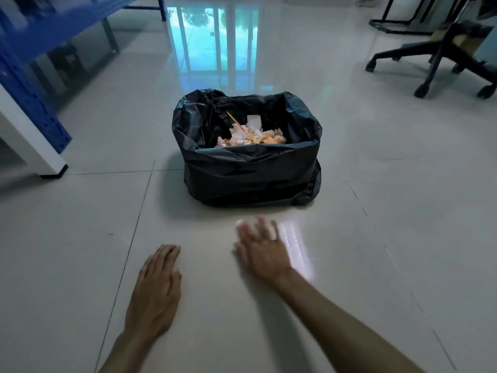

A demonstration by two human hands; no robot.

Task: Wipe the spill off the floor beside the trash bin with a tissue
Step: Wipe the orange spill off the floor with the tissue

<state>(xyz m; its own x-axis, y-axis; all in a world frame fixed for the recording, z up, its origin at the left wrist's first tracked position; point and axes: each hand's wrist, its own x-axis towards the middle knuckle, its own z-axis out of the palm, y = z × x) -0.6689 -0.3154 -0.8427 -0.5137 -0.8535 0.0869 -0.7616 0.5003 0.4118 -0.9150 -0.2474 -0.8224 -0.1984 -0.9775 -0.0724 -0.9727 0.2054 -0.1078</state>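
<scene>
The trash bin (pixel 250 168), lined with a black bag, stands on the pale tiled floor and holds orange-stained tissues (pixel 255 135). My right hand (pixel 261 249) is just in front of the bin, palm down, fingers spread and blurred by motion. A small white edge of tissue (pixel 240 221) shows at its fingertips; the rest is hidden under the hand. A wet, shiny streak (pixel 295 243) lies on the tile right beside that hand. My left hand (pixel 157 289) rests flat on the floor to the left, holding nothing.
A blue metal rack (pixel 32 103) and a white table leg (pixel 35 146) stand at the left. The wheeled base of an office chair (pixel 435 63) is at the back right. Bare tile surrounds the bin.
</scene>
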